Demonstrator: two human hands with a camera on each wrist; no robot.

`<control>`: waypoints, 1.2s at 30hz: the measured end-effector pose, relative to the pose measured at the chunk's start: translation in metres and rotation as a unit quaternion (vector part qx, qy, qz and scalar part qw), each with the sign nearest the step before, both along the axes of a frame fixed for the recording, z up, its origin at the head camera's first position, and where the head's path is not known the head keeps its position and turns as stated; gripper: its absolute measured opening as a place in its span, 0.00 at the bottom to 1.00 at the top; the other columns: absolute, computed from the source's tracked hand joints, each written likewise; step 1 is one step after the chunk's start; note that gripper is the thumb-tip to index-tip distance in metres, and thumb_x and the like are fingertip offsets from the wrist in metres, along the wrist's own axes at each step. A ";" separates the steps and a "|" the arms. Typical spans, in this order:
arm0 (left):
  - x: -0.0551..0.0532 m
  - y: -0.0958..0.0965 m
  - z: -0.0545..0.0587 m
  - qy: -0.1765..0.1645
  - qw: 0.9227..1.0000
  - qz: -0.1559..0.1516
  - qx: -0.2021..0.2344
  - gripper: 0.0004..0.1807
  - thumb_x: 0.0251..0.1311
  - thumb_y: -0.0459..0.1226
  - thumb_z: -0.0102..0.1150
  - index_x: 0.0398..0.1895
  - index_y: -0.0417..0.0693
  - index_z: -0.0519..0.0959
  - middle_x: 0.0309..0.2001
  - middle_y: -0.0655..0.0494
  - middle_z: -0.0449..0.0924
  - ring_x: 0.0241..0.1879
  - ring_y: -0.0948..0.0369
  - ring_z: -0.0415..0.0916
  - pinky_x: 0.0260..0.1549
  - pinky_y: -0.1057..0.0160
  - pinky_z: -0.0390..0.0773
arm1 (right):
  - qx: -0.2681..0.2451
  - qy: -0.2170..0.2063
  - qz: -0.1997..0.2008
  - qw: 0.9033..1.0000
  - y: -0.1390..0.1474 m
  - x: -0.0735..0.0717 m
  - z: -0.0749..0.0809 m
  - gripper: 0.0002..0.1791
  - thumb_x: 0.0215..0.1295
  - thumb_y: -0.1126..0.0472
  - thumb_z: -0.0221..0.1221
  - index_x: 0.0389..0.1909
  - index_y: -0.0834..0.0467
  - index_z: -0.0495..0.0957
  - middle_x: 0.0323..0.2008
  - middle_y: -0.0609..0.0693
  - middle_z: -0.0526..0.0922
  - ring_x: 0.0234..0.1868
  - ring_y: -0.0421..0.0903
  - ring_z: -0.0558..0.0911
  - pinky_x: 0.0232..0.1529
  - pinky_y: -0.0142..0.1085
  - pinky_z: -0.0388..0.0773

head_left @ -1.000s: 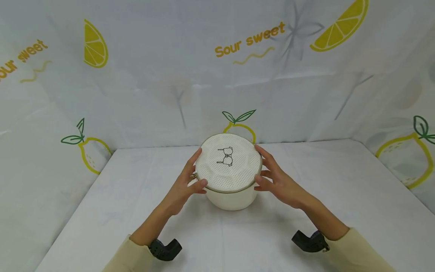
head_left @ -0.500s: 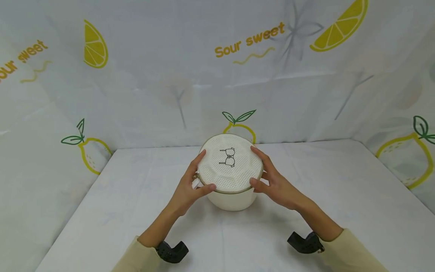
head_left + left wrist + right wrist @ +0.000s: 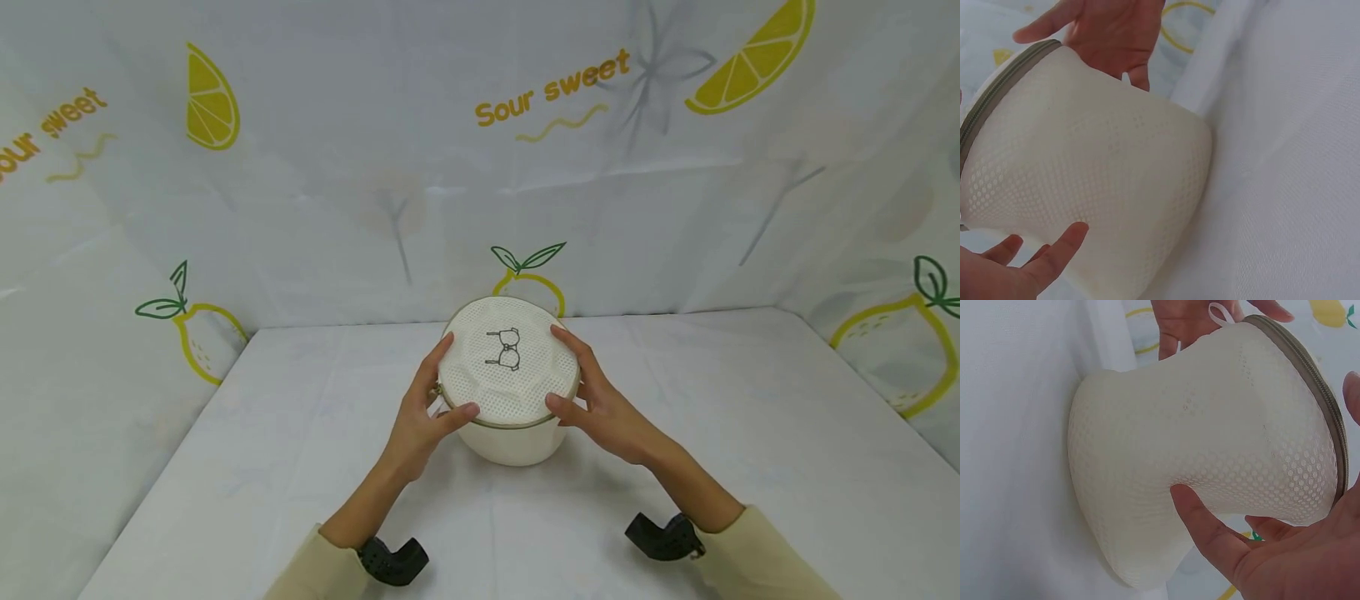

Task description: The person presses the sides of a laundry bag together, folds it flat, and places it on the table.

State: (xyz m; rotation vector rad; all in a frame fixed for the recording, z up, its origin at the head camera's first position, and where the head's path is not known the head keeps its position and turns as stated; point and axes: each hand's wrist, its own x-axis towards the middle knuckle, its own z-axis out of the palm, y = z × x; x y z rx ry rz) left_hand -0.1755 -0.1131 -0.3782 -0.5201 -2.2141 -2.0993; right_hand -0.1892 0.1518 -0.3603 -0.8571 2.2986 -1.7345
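Observation:
A cream mesh laundry bag [image 3: 495,383], drum-shaped, stands on the white cloth in the head view. Line-drawn glasses mark its round top, and a zipper [image 3: 1319,378] runs around the rim. My left hand [image 3: 412,425] holds the bag's left side, thumb on the front of the rim. From the right, my right hand [image 3: 611,408] holds it the same way, with its thumb over the top's edge. Fingers [image 3: 1210,534] dent the mesh wall in the right wrist view. A small white loop [image 3: 1222,314] sticks out near my left hand. The bag's far side is hidden.
White cloth [image 3: 262,467] covers the table. A pale curtain [image 3: 330,208] printed with lemons and lettering hangs close behind the bag. Each wrist carries a black camera mount [image 3: 393,562].
Both hands have moved inward: the left to the right, the right to the left. The bag's top has shifted slightly to the right, while its base stays in about the same spot.

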 end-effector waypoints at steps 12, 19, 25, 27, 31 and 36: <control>-0.008 -0.004 0.001 0.007 1.000 0.008 -0.003 0.40 0.54 0.36 0.67 0.70 0.68 0.63 0.67 0.58 0.59 0.53 0.50 0.64 0.38 0.54 0.79 | 0.009 -0.010 -0.023 1.000 0.002 -0.006 -0.002 0.36 0.71 0.57 0.54 0.73 0.37 0.47 0.73 0.48 0.42 0.53 0.63 0.74 0.37 0.44 0.81; -0.016 -0.009 0.008 -0.008 0.999 -0.023 -0.045 0.41 0.53 0.38 0.69 0.70 0.70 0.62 0.64 0.50 0.60 0.52 0.48 0.69 0.37 0.56 0.79 | 0.004 -0.035 -0.020 0.999 0.001 -0.012 0.000 0.34 0.71 0.56 0.54 0.72 0.38 0.49 0.68 0.56 0.51 0.47 0.60 0.77 0.36 0.46 0.81; -0.023 -0.010 0.016 -0.032 0.995 -0.062 -0.077 0.48 0.50 0.37 0.72 0.71 0.74 0.57 0.72 0.56 0.49 0.57 0.47 0.68 0.44 0.52 0.77 | -0.010 -0.033 -0.011 0.999 -0.002 -0.018 0.000 0.33 0.71 0.56 0.54 0.72 0.39 0.51 0.71 0.51 0.47 0.52 0.61 0.74 0.35 0.47 0.80; -0.025 -0.008 0.017 -0.028 0.994 -0.059 -0.093 0.49 0.49 0.38 0.73 0.71 0.75 0.57 0.73 0.58 0.46 0.61 0.49 0.63 0.50 0.50 0.72 | -0.014 -0.031 -0.008 0.999 -0.003 -0.019 0.000 0.33 0.71 0.56 0.54 0.72 0.39 0.51 0.72 0.50 0.46 0.54 0.61 0.72 0.35 0.47 0.80; -0.027 -0.005 0.017 -0.027 0.993 -0.051 -0.105 0.50 0.47 0.38 0.74 0.71 0.75 0.57 0.73 0.57 0.46 0.66 0.53 0.55 0.60 0.47 0.61 | -0.026 -0.035 -0.001 0.999 -0.005 -0.022 -0.003 0.34 0.69 0.58 0.55 0.72 0.40 0.52 0.72 0.49 0.46 0.53 0.60 0.72 0.35 0.48 0.80; -0.029 -0.004 0.015 -0.028 0.994 -0.055 -0.089 0.50 0.47 0.35 0.74 0.71 0.74 0.58 0.73 0.58 0.47 0.66 0.53 0.56 0.61 0.46 0.59 | -0.041 -0.040 0.005 0.998 -0.006 -0.024 -0.007 0.34 0.69 0.59 0.55 0.72 0.44 0.52 0.71 0.51 0.46 0.51 0.59 0.73 0.34 0.49 0.79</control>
